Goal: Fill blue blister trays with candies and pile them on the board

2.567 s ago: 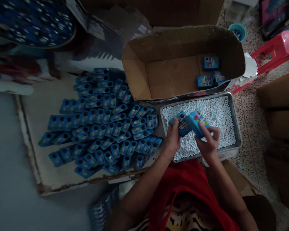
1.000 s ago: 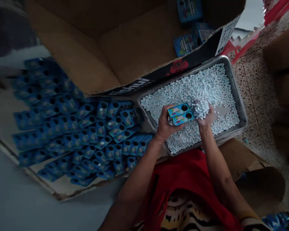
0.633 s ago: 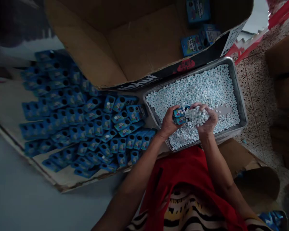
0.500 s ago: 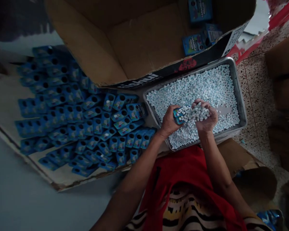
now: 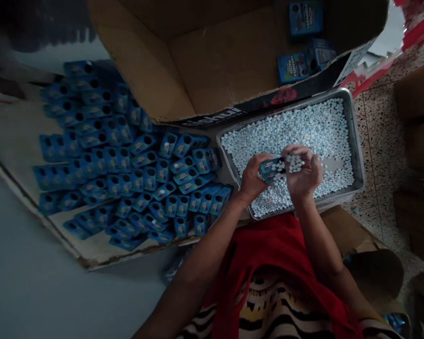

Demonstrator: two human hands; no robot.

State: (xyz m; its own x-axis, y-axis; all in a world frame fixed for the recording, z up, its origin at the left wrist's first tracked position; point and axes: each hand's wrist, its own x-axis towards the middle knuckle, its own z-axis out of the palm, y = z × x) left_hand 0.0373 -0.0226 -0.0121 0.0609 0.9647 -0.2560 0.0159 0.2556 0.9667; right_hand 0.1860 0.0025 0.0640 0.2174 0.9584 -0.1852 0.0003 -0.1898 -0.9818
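Boxes (image 5: 271,168) (2, stacked) lie crosswise, left hand (image 5: 251,181) grip clamped on them, right hand (image 5: 305,178) curled around pellets (image 5: 295,163).

The person is wearing a red cloth (image 5: 268,263) that is hanging in loose, soft folds down the front of the body. Below it a garment (image 5: 265,310) is showing, patterned in jagged black and cream bands. Both forearms are showing bare along their whole visible length, and the left hand (image 5: 252,181) and right hand (image 5: 304,175) are going uncovered as well.
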